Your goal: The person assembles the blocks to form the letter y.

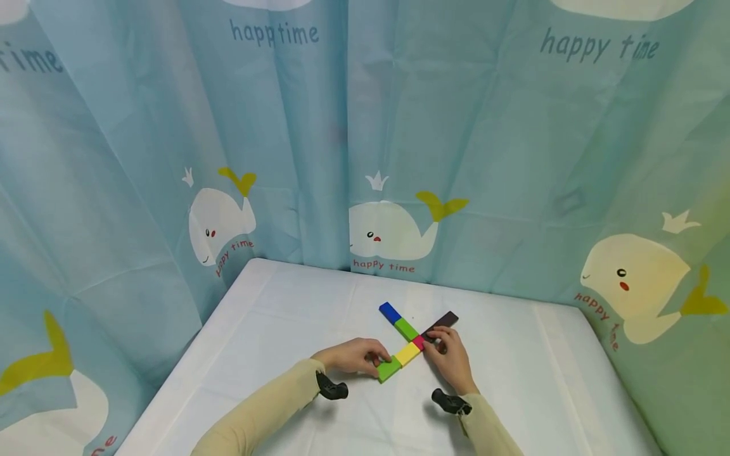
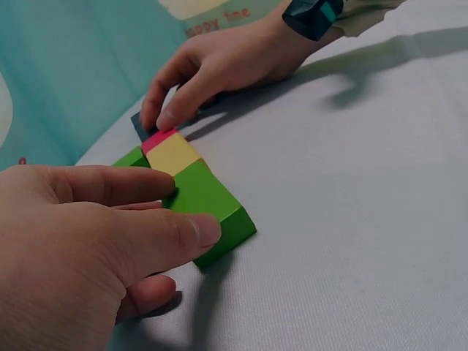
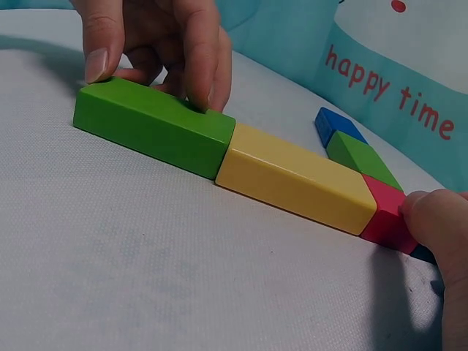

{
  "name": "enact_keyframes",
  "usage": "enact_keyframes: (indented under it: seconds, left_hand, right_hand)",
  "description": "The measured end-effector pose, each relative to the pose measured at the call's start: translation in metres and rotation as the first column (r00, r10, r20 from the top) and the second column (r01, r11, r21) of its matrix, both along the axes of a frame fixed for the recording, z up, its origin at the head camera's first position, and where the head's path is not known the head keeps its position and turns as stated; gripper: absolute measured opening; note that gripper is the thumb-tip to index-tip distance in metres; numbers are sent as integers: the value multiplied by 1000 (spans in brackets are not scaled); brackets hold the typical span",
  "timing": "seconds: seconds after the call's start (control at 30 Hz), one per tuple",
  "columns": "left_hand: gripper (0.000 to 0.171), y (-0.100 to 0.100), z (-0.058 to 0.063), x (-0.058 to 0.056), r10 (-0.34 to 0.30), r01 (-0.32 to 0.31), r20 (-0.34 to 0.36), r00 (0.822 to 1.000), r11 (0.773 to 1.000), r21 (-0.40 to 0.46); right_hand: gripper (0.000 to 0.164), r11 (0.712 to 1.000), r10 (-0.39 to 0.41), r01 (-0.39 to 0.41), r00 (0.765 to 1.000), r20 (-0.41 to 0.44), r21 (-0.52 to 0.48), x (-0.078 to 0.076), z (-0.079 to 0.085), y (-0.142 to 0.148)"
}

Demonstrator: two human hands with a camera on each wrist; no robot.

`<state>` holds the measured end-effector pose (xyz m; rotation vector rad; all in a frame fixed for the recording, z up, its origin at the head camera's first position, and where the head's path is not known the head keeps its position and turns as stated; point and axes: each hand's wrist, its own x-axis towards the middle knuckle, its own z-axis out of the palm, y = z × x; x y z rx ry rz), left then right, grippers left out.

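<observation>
A line of blocks lies on the white table: a green block (image 3: 153, 124), a yellow block (image 3: 292, 175), a small red block (image 3: 387, 216) and a long black block (image 1: 447, 320). A second green block (image 1: 407, 329) and a blue block (image 1: 390, 312) branch off beside the red one. My left hand (image 1: 356, 356) holds the outer green block, thumb at its end and index finger along its far side. My right hand (image 1: 450, 361) pinches the black block near its join with the red block; its thumb touches the red block, its other fingertips partly hidden.
The white tabletop (image 1: 542, 380) surrounds the blocks. Behind it hangs a light blue curtain (image 1: 502, 158) printed with whales, close along the back and side edges. A black wrist device (image 1: 332, 386) sits below the left hand, another black wrist device (image 1: 450, 401) below the right.
</observation>
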<state>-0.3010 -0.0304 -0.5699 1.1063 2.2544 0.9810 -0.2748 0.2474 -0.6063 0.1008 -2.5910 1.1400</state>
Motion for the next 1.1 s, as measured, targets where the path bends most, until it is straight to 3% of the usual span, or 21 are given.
enact_keyframes:
  seconds: [0.33,0.83,1.1]
  left_hand:
    - [35,-1,3,0,-8,8,24,1000,1000,-13]
    - [34,2,2,1,-19,19,-46,999,1000,2]
    - [34,3,2,1,-17,17,-18,1000,1000,2]
  right_hand:
    - [27,1000,7,-7,1000,10,0,0,1,-1]
    - [26,1000,0,1,999,-40,16,0,1,-1]
    - [26,1000,6,-6,1000,-20,12,1,0,0]
